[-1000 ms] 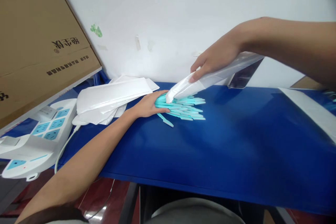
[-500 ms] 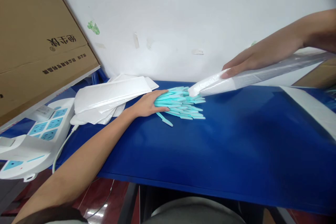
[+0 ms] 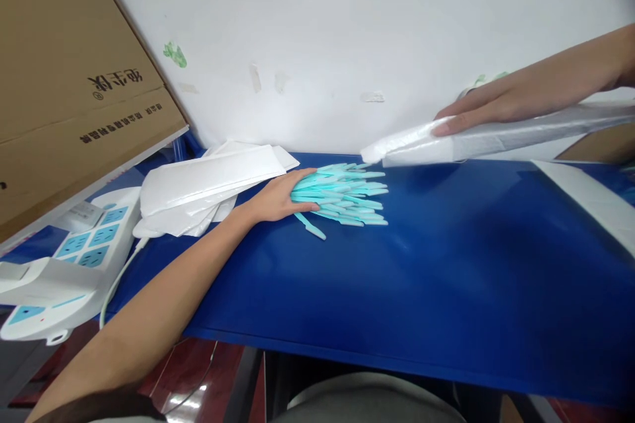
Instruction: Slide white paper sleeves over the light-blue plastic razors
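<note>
A bundle of slim turquoise knife-shaped plastic sticks [image 3: 347, 195] lies on the blue table near the wall. My left hand [image 3: 280, 197] is closed around the bundle's left end, its thumb along the near side. One stick [image 3: 311, 227] angles out from under the hand. My right hand [image 3: 473, 109] is closed on a long, translucent white plastic bag [image 3: 421, 151], gripping it from above. The bag is held slantwise, its left end just above the far tips of the sticks. What it contains, if anything, cannot be made out.
Several white padded envelopes [image 3: 213, 178] are piled left of my left hand. A power strip [image 3: 106, 238] with a white cable stands on the left, below a large cardboard box [image 3: 59, 99]. The white wall [image 3: 317, 33] rises behind the blue table [image 3: 377, 297]. A white strip [image 3: 585, 205] lies at right.
My right hand has moved right with the plastic bag, whose left end has lifted off the sticks. My left hand has stayed on the bundle.
</note>
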`<control>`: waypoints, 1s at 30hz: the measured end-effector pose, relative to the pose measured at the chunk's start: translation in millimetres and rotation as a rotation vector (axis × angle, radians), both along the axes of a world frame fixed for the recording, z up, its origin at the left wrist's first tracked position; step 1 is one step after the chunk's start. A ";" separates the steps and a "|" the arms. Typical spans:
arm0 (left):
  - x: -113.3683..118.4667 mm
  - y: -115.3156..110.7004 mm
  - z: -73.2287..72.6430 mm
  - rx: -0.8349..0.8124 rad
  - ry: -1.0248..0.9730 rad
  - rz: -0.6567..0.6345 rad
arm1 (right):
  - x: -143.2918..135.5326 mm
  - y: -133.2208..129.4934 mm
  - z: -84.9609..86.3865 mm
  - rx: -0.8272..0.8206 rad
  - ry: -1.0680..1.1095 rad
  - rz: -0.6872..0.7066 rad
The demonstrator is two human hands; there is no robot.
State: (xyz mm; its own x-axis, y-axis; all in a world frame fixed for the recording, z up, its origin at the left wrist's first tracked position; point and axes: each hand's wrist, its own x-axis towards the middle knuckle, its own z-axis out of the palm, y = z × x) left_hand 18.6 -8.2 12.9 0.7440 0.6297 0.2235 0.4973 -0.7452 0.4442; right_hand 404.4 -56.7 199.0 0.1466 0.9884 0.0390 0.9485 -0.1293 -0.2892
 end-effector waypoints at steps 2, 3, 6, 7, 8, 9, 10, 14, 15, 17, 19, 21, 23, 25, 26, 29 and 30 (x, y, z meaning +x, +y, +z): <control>0.4 -0.8 1.3 -0.007 0.012 0.010 | -13.4 -1.4 -3.0 -0.166 -0.099 0.258; 0.5 -1.4 2.1 -0.012 0.018 0.013 | -23.5 -1.7 -5.1 -0.184 -0.150 0.381; 0.5 -3.2 4.5 -0.019 0.031 0.026 | -63.3 2.7 -13.0 -0.006 -0.240 0.611; 0.4 -3.6 5.0 -0.019 0.034 0.035 | -78.2 7.1 -16.2 0.054 -0.254 0.672; 0.4 -3.9 5.4 -0.020 0.038 0.043 | -93.0 13.3 -19.8 0.097 -0.264 0.744; 0.6 -4.1 5.7 -0.022 0.041 0.047 | -107.9 21.0 -24.0 0.154 -0.269 0.817; 0.9 -4.2 6.0 -0.025 0.042 0.048 | -122.8 29.8 -28.9 0.223 -0.277 0.876; 3.1 -5.1 6.8 -0.024 0.023 0.046 | -188.3 63.4 -54.6 0.398 -0.394 0.990; 3.4 -5.2 6.7 -0.017 0.011 0.044 | -205.9 68.7 -61.8 0.432 -0.432 0.982; 2.8 -5.1 5.6 0.000 -0.012 0.022 | -238.5 73.8 -74.9 0.492 -0.458 0.940; 1.2 -4.5 3.3 0.015 -0.031 -0.011 | -261.8 70.5 -84.6 0.534 -0.467 0.918; -0.5 -3.6 0.4 0.029 -0.043 -0.028 | -269.9 59.4 -90.5 0.524 -0.462 0.908; -1.4 -2.7 -1.8 0.022 -0.051 -0.033 | -259.6 41.7 -94.0 0.477 -0.443 0.898; -1.2 -2.2 -2.3 0.006 -0.051 -0.028 | -229.6 20.0 -98.0 0.435 -0.427 0.882; -0.8 -2.1 -1.9 -0.001 -0.040 -0.019 | -207.3 8.3 -100.8 0.408 -0.429 0.864; 0.3 -2.1 1.0 -0.009 0.020 0.023 | -113.4 -27.5 -113.9 0.279 -0.457 0.668; 0.4 -2.0 1.9 -0.014 0.039 0.036 | -75.1 -39.7 -119.7 0.242 -0.475 0.535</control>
